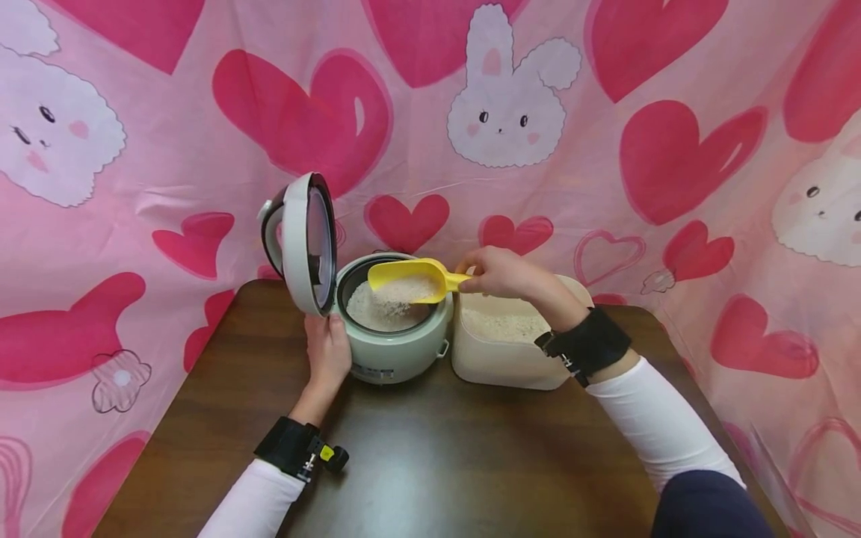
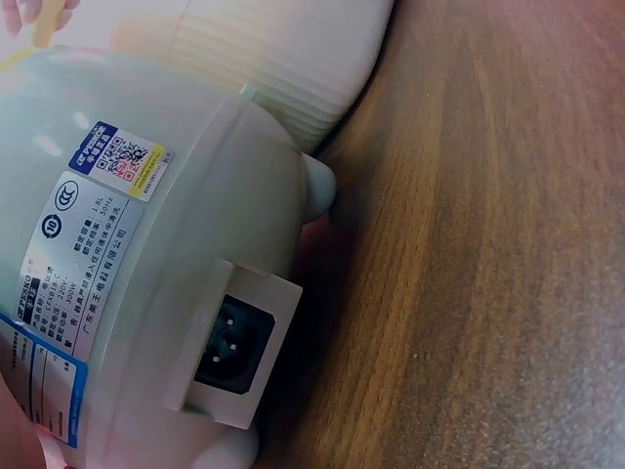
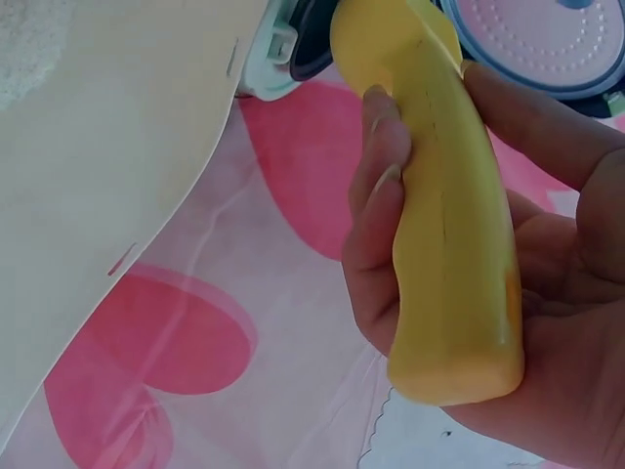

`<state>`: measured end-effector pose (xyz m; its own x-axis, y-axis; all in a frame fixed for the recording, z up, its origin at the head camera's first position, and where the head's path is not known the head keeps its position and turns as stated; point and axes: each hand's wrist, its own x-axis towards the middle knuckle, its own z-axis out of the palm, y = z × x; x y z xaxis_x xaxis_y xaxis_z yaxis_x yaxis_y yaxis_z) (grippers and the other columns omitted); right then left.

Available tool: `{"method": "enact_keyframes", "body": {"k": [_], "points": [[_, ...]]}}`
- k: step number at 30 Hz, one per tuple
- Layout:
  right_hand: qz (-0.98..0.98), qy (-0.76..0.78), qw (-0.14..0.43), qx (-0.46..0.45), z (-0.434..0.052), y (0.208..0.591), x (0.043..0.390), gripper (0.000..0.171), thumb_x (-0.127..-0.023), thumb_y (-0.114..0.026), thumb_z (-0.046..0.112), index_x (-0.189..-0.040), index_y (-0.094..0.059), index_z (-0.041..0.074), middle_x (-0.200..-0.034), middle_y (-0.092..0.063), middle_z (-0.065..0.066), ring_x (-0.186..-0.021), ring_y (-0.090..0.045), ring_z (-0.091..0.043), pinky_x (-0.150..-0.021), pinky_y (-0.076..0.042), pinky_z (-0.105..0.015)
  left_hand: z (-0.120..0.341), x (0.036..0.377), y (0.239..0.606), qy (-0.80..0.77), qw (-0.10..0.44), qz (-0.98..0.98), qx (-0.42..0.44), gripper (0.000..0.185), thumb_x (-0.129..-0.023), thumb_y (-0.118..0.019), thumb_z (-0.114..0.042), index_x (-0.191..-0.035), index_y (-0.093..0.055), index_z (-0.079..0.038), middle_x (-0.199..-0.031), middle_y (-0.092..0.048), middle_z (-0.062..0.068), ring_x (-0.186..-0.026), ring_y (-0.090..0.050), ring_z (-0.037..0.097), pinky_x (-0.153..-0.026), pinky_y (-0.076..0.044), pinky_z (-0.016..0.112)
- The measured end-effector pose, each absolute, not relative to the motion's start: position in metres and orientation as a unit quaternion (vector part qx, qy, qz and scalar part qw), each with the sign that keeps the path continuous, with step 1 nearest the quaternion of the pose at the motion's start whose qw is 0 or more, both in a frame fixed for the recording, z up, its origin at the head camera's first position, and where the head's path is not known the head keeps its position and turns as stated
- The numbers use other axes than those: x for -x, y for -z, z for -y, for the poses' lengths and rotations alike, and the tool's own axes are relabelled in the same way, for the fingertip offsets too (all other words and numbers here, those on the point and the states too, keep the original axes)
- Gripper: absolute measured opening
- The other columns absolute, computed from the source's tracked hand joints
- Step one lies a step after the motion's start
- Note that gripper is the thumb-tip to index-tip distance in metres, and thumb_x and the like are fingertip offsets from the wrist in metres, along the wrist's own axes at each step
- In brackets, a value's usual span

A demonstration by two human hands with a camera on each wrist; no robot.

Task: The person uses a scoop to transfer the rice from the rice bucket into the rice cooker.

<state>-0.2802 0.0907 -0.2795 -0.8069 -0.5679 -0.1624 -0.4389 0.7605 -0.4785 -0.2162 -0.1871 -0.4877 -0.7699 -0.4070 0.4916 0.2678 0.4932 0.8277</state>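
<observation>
Over round cooker [image 1: 397,336], smooth yellow scoop [image 1: 410,279]

Yellow scoop [image 1: 408,280] of rice, tilted over cooker [image 1: 393,329]

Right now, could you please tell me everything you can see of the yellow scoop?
The yellow scoop looks like smooth, glossy moulded plastic, with a deep rounded bowl and a thick, slightly curved handle. It is loaded with white rice and held roughly level, tipped slightly over the open rice cooker, whose pot already holds rice. The right hand grips the handle, fingers and thumb curled round it. The scoop appears to hang above the pot rather than touch it, beside the cream rice container.
</observation>
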Motion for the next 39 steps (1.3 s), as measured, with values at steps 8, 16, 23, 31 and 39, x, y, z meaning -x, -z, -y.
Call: {"method": "enact_keyframes", "body": {"k": [8,16,23,31,39], "points": [[-0.937,0.203,0.1,0.266,-0.081,0.281,0.268,0.031,-0.093,-0.075,0.017,-0.121,-0.07,0.003,-0.11,-0.072,-0.014,-0.097,-0.063,-0.031,-0.088,-0.056,-0.043,0.188,0.214,0.487,0.506,0.332,0.795,-0.043,0.055,-0.099,-0.036,-0.018,-0.15,-0.043,0.003,-0.148,-0.044,0.032,-0.136,-0.037,0.05,-0.112,-0.028,0.066],[-0.943,0.209,0.058,0.253,-0.078,0.287,0.259,0.033,-0.093,-0.074,0.016,-0.123,-0.065,0.006,-0.11,-0.073,-0.012,-0.089,-0.062,-0.028,-0.081,-0.055,-0.042,0.187,0.214,0.486,0.51,0.325,0.795,-0.044,0.054,-0.101,-0.036,-0.018,-0.15,-0.043,0.002,-0.148,-0.044,0.032,-0.136,-0.037,0.049,-0.112,-0.028,0.066],[-0.941,0.189,0.012,0.281,-0.078,0.294,0.254,0.034,-0.092,-0.076,0.016,-0.122,-0.063,0.008,-0.11,-0.071,-0.012,-0.092,-0.063,-0.029,-0.084,-0.056,-0.045,0.188,0.213,0.488,0.509,0.331,0.794,-0.042,0.053,-0.1,-0.037,-0.017,-0.149,-0.043,0.002,-0.147,-0.044,0.032,-0.136,-0.038,0.049,-0.112,-0.029,0.066],[-0.943,0.175,-0.014,0.284,-0.08,0.301,0.253,0.031,-0.09,-0.079,0.016,-0.117,-0.064,0.009,-0.111,-0.07,-0.014,-0.098,-0.061,-0.031,-0.085,-0.055,-0.046,0.187,0.214,0.488,0.509,0.335,0.792,-0.037,0.053,-0.1,-0.037,-0.017,-0.149,-0.043,0.002,-0.147,-0.045,0.031,-0.135,-0.039,0.048,-0.112,-0.029,0.065],[-0.939,0.208,0.021,0.272,-0.093,0.305,0.253,0.032,-0.094,-0.074,0.018,-0.121,-0.06,0.008,-0.102,-0.068,-0.012,-0.089,-0.06,-0.029,-0.078,-0.056,-0.041,0.187,0.215,0.488,0.503,0.336,0.795,-0.039,0.054,-0.1,-0.036,-0.018,-0.149,-0.043,0.003,-0.148,-0.044,0.032,-0.135,-0.038,0.05,-0.113,-0.029,0.065]]}}
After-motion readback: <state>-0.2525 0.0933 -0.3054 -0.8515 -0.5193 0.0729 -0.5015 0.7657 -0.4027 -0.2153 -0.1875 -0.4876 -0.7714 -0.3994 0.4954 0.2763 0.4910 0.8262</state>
